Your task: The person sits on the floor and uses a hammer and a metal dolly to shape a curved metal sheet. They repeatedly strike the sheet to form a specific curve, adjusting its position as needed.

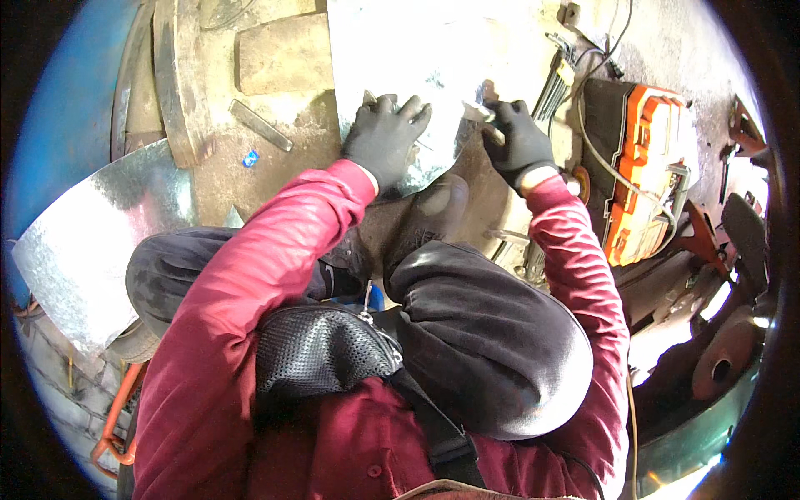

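Observation:
My gloved left hand (385, 137) rests on a bright galvanized metal sheet (392, 46), fingers apart and bent a little, pressing near its lower edge. Glare hides whether anything lies under the fingertips. My gloved right hand (517, 142) is closed around a small pale object (477, 112) at the sheet's right edge; I cannot make out what it is. My dark shoe (429, 217) is just below the sheet, between my hands.
A flat metal bar (260, 125) and small blue item (251, 158) lie left. Another sheet (75, 242) leans beside a blue surface (58, 142). Right are hex keys (552, 83), an orange-black toolbox (637, 175), cables (608, 162) and rusty metal parts (721, 358).

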### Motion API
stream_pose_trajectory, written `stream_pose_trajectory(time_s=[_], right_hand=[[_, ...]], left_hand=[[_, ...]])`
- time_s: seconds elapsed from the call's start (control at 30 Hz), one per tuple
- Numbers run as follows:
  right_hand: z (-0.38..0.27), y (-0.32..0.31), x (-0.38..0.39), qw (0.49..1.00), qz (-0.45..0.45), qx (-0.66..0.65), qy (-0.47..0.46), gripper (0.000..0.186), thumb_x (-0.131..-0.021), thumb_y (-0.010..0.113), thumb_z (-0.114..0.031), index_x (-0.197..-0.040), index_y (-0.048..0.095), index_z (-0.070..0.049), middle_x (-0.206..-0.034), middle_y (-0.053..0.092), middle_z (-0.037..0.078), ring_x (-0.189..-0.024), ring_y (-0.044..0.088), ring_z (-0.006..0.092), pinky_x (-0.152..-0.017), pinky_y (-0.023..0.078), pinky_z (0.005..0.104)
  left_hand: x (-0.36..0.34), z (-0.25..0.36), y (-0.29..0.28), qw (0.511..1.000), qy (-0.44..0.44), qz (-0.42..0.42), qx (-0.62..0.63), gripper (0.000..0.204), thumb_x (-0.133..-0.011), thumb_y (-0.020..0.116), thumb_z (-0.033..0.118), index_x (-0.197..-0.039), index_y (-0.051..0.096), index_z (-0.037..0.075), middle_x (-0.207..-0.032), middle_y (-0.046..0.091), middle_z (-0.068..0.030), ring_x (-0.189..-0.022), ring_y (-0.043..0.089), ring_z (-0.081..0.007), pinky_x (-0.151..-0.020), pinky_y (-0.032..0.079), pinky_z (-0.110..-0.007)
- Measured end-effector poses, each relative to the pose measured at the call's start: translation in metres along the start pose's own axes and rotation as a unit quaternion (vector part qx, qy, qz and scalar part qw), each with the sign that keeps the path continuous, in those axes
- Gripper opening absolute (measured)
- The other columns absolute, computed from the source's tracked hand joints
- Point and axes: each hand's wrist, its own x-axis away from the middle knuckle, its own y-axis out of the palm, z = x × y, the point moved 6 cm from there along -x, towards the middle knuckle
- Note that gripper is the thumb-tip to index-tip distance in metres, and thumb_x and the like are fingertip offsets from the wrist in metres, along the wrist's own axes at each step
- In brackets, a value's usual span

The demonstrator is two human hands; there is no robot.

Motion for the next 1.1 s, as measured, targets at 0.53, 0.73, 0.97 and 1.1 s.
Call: stream_pose_trajectory(time_s=[0.53, 0.73, 0.97, 1.1], right_hand=[[-0.013, 0.045, 0.014, 0.988, 0.075, 0.016, -0.134, 0.037, -0.095, 0.069, -0.030, -0.129, 0.064, -0.017, -0.126, 0.064, 0.011, -0.111, 0.067, 0.0325, -0.087, 0.059, 0.0447], [-0.007, 0.043, 0.018, 0.988, 0.091, -0.040, -0.122, 0.035, -0.092, 0.074, -0.026, -0.124, 0.067, -0.014, -0.118, 0.068, 0.011, -0.104, 0.070, 0.0317, -0.086, 0.059, 0.0432], [0.023, 0.059, 0.020, 0.971, 0.086, -0.216, 0.056, 0.029, -0.095, 0.069, -0.018, -0.122, 0.069, -0.009, -0.106, 0.074, 0.017, -0.093, 0.073, 0.0355, -0.084, 0.057, 0.0404], [0.031, 0.074, 0.022, 0.930, 0.110, -0.334, 0.106, 0.024, -0.099, 0.067, -0.022, -0.116, 0.072, -0.006, -0.096, 0.076, 0.017, -0.089, 0.075, 0.0292, -0.082, 0.056, 0.0370]], left_hand=[[0.026, -0.035, -0.008, 0.998, 0.058, 0.005, 0.003, 0.065, -0.093, 0.068, 0.030, -0.151, 0.051, 0.007, -0.155, 0.048, -0.0159, -0.141, 0.045, -0.0376, -0.119, 0.036, -0.051], [0.013, -0.030, -0.055, 0.992, 0.054, 0.109, -0.046, 0.061, -0.090, 0.072, 0.022, -0.147, 0.055, 0.010, -0.149, 0.053, -0.0128, -0.137, 0.048, -0.0362, -0.119, 0.037, -0.051], [0.003, -0.022, -0.082, 0.970, 0.109, 0.196, -0.096, 0.047, -0.088, 0.074, 0.019, -0.133, 0.063, 0.014, -0.138, 0.059, -0.0073, -0.133, 0.051, -0.0307, -0.113, 0.039, -0.052], [-0.009, -0.044, -0.053, 0.985, 0.076, 0.142, -0.066, 0.037, -0.093, 0.072, 0.021, -0.129, 0.068, 0.014, -0.138, 0.062, -0.0068, -0.129, 0.056, -0.0323, -0.107, 0.045, -0.053]])
